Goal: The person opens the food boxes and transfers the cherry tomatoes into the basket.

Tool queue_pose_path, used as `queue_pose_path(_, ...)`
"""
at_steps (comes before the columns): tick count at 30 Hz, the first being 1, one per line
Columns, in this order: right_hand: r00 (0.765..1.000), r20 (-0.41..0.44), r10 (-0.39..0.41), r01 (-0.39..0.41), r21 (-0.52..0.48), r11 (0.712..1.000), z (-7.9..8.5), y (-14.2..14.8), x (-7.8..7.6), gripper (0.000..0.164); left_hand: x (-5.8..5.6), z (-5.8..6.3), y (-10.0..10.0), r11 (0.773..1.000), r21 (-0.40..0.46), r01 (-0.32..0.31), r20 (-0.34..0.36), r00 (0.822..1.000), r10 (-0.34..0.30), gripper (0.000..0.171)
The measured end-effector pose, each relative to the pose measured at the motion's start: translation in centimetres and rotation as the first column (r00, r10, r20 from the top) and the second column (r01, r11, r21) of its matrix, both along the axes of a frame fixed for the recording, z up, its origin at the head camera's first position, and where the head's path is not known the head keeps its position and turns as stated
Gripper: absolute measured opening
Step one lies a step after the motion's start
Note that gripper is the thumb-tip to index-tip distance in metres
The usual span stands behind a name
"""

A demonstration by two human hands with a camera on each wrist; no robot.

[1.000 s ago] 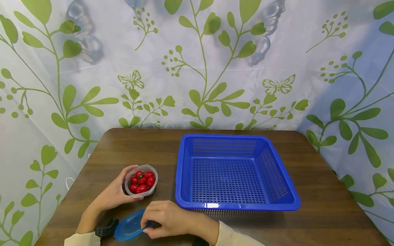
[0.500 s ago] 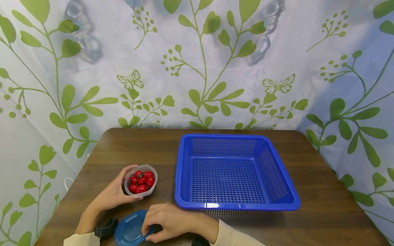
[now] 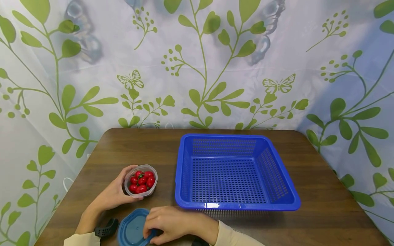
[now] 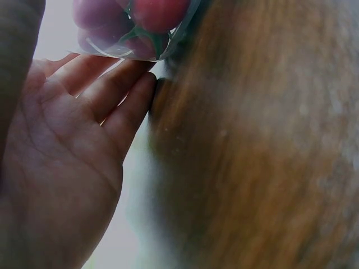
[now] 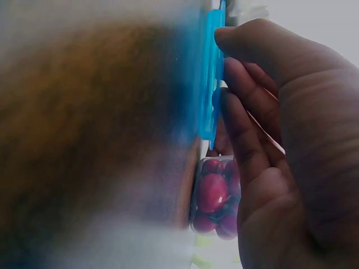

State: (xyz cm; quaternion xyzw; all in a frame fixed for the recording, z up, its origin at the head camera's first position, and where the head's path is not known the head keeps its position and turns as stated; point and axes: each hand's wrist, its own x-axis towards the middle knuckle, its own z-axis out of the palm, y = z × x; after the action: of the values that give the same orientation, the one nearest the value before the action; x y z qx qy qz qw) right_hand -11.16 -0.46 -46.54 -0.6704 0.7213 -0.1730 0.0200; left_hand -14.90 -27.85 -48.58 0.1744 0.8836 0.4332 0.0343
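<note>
My left hand (image 3: 114, 195) grips a clear plastic food container (image 3: 156, 180), fingers along its far side and thumb at the near side. Inside lie several red cherry tomatoes (image 3: 142, 181), some with green stems. In the left wrist view, the container's lower part and its tomatoes (image 4: 160, 12) show beyond the fingertips. Nearer the front edge, my right hand (image 3: 168, 222) pinches the right edge of a blue plastic lid (image 3: 131, 226). That lid lies flat, close to the tabletop. Seen edge-on in the right wrist view, the lid (image 5: 211, 78) meets the thumb and fingertips.
A large blue perforated basket (image 3: 234, 206) with bare mesh inside stands right of the container, on the brown wooden table (image 3: 320, 212). A black strap (image 3: 107, 228) is at the left wrist. Behind the table hangs a leaf-patterned cloth (image 3: 215, 61).
The lid has gone from tilted to flat and shifted slightly right, with the right hand still pinching it. The left hand and container have stayed in place.
</note>
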Motion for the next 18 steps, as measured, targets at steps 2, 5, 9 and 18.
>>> queue_pose_path(2, 1.000, 0.008, -0.003, 0.003, 0.001, 1.000, -0.02, -0.03, -0.01, 0.016, -0.01, 0.03, 0.04, 1.000, -0.001, 0.002, -0.003, 1.000, -0.002, 0.106)
queue_pose_path(5, 1.000, 0.018, -0.007, 0.008, -0.009, 1.000, 0.02, -0.07, -0.04, 0.017, -0.04, 0.08, 0.07, 1.000, 0.002, 0.001, -0.001, 1.000, -0.001, 0.106)
queue_pose_path(9, 1.000, 0.015, -0.012, 0.013, -0.027, 1.000, 0.15, -0.11, -0.03, 0.019, -0.09, 0.07, 0.03, 1.000, 0.002, 0.002, 0.000, 1.000, -0.002, 0.106)
queue_pose_path(18, 0.999, 0.043, 0.001, 0.001, -0.047, 0.999, 0.91, -0.51, 0.32, 0.023, -0.05, -0.09, -0.03, 1.000, 0.007, 0.003, -0.005, 1.000, -0.003, 0.107)
